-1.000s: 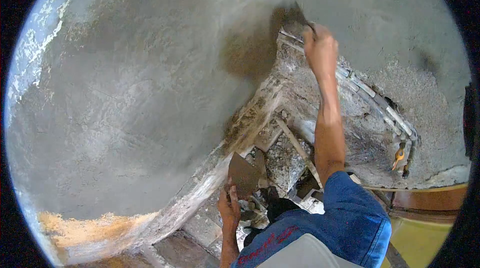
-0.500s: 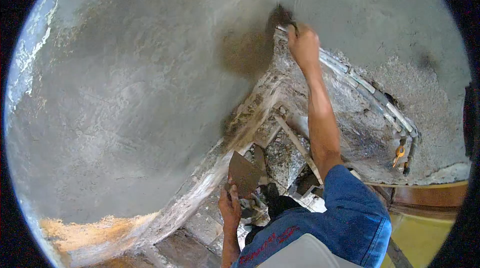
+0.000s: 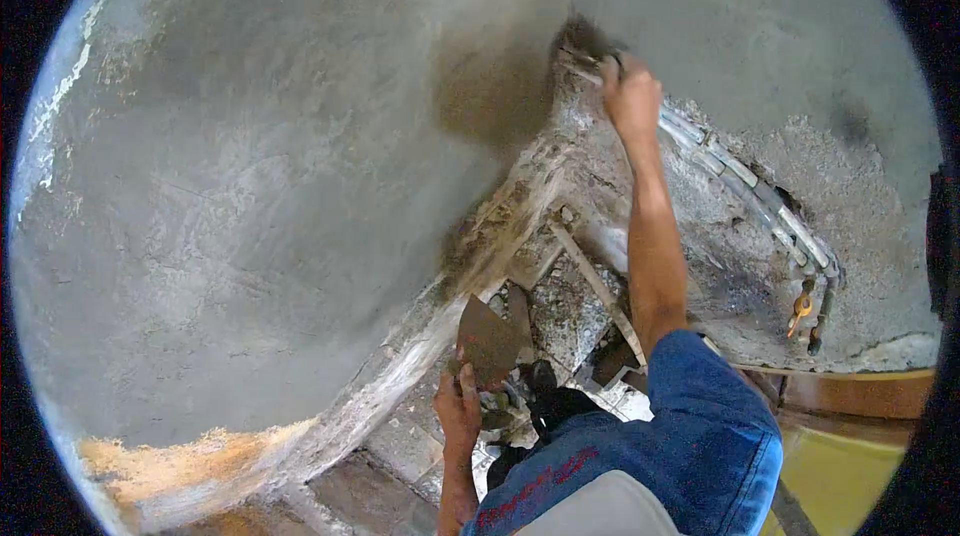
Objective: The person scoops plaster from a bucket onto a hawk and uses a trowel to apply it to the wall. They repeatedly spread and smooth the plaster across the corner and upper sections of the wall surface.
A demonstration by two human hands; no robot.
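"Rightward your right hand [image 3: 632, 101] had shifted since the earlier frame, easing slightly away from the corner of the gray wall [image 3: 300, 186], while your left hand [image 3: 458, 411] stayed low, near your blue shirt [image 3: 670, 426]."

"What did you grip up there, at arm's length?"

"Your right fingers were closed narrowly on a dark tool [image 3: 585, 39], its blurred end at the wall's corner, above the broken lower edge of the plaster. Exactly how it met the surface, nobody could tell."

"And below, in your other hand?"

"You held a flat, pointed plate [image 3: 490, 341] by its lower left edge, thumb and fingers pinched close, its tip angled up beside the pale ledge [image 3: 400, 366]."

"What surrounded your outstretched arm?"

"Gray pipes [image 3: 715, 156] sloped down the rough wall to its right, toward an orange-handled valve [image 3: 801, 308]. To its left, a slim strip [image 3: 600, 291] slanted over the rubble, and a dark patch [image 3: 490, 86] marked the plaster beside the corner."
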